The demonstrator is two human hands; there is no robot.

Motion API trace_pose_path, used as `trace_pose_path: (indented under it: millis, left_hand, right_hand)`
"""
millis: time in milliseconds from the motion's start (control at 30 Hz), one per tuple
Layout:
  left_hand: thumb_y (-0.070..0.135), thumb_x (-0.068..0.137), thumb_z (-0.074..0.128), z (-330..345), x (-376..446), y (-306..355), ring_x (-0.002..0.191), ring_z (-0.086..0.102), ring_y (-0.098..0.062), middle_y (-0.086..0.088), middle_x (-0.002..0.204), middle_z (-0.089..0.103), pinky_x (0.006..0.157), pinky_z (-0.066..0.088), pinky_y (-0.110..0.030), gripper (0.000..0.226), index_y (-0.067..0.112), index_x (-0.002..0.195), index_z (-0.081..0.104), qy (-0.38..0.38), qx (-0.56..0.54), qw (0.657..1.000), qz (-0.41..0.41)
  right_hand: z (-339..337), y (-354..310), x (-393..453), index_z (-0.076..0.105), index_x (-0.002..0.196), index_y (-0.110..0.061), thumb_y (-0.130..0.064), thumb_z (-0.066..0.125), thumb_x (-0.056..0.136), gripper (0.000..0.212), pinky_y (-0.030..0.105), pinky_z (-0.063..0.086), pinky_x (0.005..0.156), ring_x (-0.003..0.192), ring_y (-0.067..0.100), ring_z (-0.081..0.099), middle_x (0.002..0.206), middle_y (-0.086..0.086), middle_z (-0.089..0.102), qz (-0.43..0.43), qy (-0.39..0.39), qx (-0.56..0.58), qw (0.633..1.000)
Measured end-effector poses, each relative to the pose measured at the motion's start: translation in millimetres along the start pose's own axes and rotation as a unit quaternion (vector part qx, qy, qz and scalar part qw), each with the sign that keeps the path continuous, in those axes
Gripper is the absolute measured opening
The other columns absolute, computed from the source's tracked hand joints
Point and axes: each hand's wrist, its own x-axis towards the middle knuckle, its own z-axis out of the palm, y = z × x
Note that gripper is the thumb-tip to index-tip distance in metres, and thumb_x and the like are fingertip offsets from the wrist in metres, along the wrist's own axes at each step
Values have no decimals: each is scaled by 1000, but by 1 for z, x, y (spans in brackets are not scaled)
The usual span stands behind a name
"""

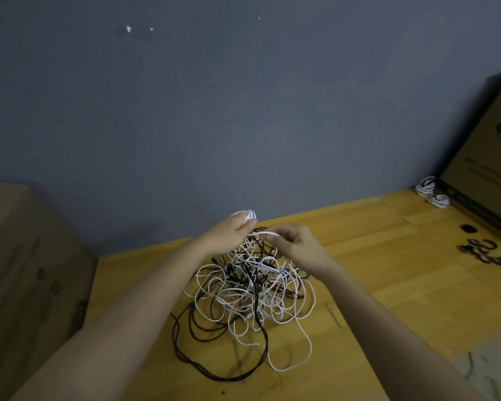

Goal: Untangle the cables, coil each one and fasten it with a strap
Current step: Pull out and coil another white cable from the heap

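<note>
A tangle of white and black cables (249, 293) lies on the wooden table (388, 270). My left hand (229, 234) is raised above the heap and grips a small coil of white cable (247, 214) that sticks out past its fingers. My right hand (297, 241) is just to the right and pinches the white strand (265, 233) that runs across to the coil. Loose white and black loops trail from the heap toward the front of the table.
Two coiled white cables (431, 192) lie at the table's far right, beside a cardboard box (492, 157). Dark straps (486, 250) lie on the right of the table. Another cardboard box (21, 270) stands at the left. A grey wall is behind.
</note>
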Motion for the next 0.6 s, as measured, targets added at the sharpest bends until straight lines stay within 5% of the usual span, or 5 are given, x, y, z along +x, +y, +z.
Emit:
trace_pose_path:
  millis: [67,200,367,467,600]
  left_hand:
    - [65,86,25,-2,-13,8,48,38,-10,9,54,40,56,35,-28,62,10,87,52,-60,-133,989,-14]
    - [53,89,41,-4,-31,17,39,23,-7,8,47,27,42,24,-17,43,13,74,44,-89,-276,957,-2]
    - [41,96,40,-16,-30,33,33,24,-7,11,38,24,46,28,-19,36,19,68,40,92,-475,875,8]
    - [37,101,37,-42,-15,54,35,28,-8,8,39,30,45,28,-19,39,18,68,40,154,-473,867,20]
    - [35,102,40,-95,11,91,37,25,-10,8,40,28,45,27,-21,42,17,64,37,239,-432,866,77]
  right_hand:
    - [-9,9,4,69,87,-23,-19,57,95,15,27,46,61,66,20,50,70,6,54,3,26,-13,1000]
    - [-7,28,4,68,81,-18,-24,55,95,20,25,45,68,70,11,56,75,5,64,5,9,-55,998]
    - [18,47,2,65,82,-21,-35,42,101,32,34,49,81,86,21,63,88,-2,69,42,-15,-91,995]
    - [1,26,29,61,77,-19,-30,41,102,34,31,46,68,75,28,62,82,12,67,45,64,-135,988]
    - [-46,-75,78,56,71,-10,-21,41,103,37,21,46,51,45,6,52,66,9,61,-30,209,-34,977]
